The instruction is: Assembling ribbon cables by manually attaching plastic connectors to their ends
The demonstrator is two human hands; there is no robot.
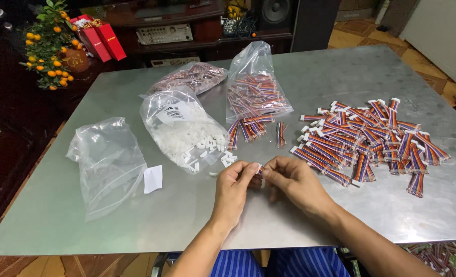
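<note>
Left hand (234, 180) and right hand (289, 179) meet over the near middle of the grey metal table (341, 215), fingertips pinched together on 1 small ribbon cable (259, 169) with a white connector; most of it is hidden between the fingers. Just left of the hands: an open clear bag of white connectors (184, 131), several spilled loose (227, 158) at its mouth. Beyond the hands: a clear bag of cables (254, 92), a few short bundles (248, 128) lying at its opening. Behind that, 1 further bag (192, 76) of reddish wires. Right of the hands: a large loose pile of finished cables (372, 138), multicoloured with white ends. Far left: 1 empty clear bag (107, 164) with a white paper slip (153, 178) beside it. Off the table, upper left: a small orange-fruited tree (47, 43) and red boxes (102, 38).
</note>
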